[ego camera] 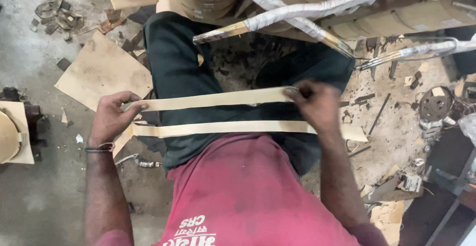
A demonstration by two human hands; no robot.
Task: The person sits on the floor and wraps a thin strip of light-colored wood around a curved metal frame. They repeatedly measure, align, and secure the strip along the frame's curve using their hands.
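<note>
Strips: two tan paper strips, upper strip and lower strip, span the lap. Left hand pinches both left ends; right hand clamps the upper strip's right end, covering the lower.

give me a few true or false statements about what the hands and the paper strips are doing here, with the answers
1. The left hand and the right hand each grip an end of the tan paper strips. True.
2. The strips lie rolled up on the floor. False: they are stretched flat across the person's lap, two lengths running side by side.
3. The left wrist carries a bracelet. True.
4. The person wears a blue shirt. False: the shirt is red, above dark trousers.
5. A sheet of brown cardboard lies on the floor beside the left hand. True.
</note>
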